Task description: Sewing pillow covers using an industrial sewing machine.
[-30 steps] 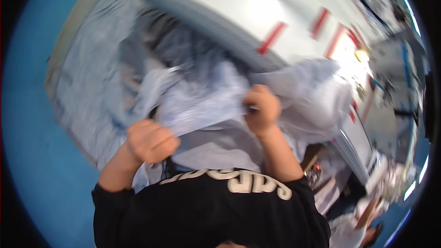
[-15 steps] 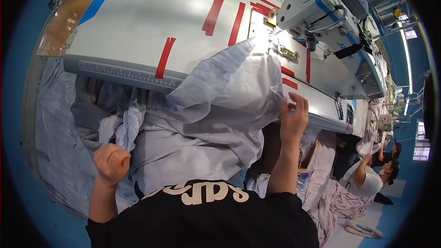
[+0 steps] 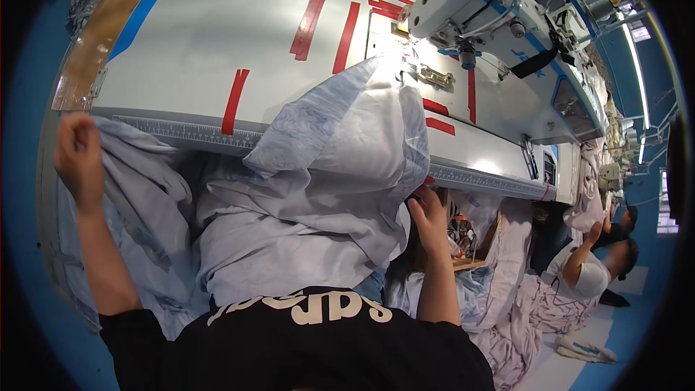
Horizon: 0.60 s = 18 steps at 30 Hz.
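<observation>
A large pale grey-blue fabric [image 3: 311,206] drapes from the sewing machine's lit needle area over the table edge and onto my lap. At the far left, my left hand [image 3: 79,156] is closed on the edge of a hanging piece of fabric [image 3: 137,166], lifted to the table's front edge. Below the table edge, my right hand [image 3: 430,219] has its fingers curled at the right side of the draped fabric; the fingertips are partly hidden. The white and blue sewing machine [image 3: 470,11] stands beyond it, its foot lost in glare.
Red tape strips [image 3: 346,38] mark the white table [image 3: 195,29], and a ruler strip [image 3: 188,132] runs along its front. More fabric [image 3: 510,318] is heaped at the lower right, near a seated person [image 3: 583,268]. An open compartment [image 3: 463,235] lies under the table.
My left hand has moved left and up, drawing fabric up to the table edge. My right hand has dropped slightly, down and left, to the draped fabric's side. The view has shifted a little.
</observation>
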Motion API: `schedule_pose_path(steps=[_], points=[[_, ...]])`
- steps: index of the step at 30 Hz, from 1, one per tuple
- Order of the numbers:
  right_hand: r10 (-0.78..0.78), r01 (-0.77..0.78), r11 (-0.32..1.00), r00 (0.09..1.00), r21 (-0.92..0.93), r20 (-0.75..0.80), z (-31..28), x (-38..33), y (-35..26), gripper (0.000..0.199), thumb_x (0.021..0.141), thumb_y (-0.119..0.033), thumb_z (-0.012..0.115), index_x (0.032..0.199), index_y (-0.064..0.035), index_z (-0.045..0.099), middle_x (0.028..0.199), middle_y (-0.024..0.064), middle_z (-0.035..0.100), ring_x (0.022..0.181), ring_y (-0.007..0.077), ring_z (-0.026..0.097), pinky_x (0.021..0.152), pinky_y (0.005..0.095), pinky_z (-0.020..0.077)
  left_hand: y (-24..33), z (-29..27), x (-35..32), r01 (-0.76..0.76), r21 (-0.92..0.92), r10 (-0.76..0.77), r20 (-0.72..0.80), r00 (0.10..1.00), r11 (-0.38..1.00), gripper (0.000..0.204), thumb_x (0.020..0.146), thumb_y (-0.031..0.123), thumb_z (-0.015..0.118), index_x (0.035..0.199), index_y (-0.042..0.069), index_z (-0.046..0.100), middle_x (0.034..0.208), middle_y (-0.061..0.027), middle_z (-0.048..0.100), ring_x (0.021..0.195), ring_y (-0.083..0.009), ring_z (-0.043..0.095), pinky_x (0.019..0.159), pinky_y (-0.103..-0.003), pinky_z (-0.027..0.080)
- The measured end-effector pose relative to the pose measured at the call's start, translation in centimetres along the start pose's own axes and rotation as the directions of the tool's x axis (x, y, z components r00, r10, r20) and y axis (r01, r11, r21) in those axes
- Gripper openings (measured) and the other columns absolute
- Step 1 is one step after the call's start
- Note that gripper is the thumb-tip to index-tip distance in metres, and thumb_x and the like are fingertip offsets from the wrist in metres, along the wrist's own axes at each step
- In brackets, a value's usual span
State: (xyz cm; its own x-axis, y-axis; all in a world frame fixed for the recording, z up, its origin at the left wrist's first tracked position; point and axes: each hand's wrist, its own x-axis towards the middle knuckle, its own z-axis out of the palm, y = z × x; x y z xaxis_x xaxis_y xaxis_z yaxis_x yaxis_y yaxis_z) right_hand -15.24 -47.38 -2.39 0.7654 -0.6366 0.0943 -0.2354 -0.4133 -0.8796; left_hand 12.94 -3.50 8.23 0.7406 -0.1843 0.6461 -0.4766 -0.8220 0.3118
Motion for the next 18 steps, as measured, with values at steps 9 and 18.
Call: schedule_pose_path(steps=[9,18], points=[[-0.377,0.373,0.874,0.925,-0.311,0.048,-1.5,6.7,-6.1,0.013,0.079,0.004,0.056,0.091,-0.0006,0.058,0.087,0.0070,0.059,0.076,0.0152,0.058,0.065,0.0247,0.0464,4.1,11.2,8.9,-0.140,-0.506,-0.018,-0.295,0.955,0.851,0.017,0.073,-0.004,0.057,0.085,0.008,0.058,0.066,0.0032,0.045,0.062,-0.0040,0.042,0.056,-0.020,0.037],[-0.393,0.373,0.906,0.917,-0.197,-0.069,1.0,9.6,-4.3,0.007,0.083,0.000,0.056,0.089,-0.0009,0.059,0.077,0.0013,0.054,0.059,0.0069,0.043,0.053,0.0185,0.0352,-13.8,-2.6,-2.7,0.459,0.209,-0.415,-0.223,0.882,0.864,0.015,0.071,0.004,0.057,0.085,0.008,0.060,0.067,-0.0015,0.054,0.061,-0.0128,0.051,0.061,-0.026,0.043]])
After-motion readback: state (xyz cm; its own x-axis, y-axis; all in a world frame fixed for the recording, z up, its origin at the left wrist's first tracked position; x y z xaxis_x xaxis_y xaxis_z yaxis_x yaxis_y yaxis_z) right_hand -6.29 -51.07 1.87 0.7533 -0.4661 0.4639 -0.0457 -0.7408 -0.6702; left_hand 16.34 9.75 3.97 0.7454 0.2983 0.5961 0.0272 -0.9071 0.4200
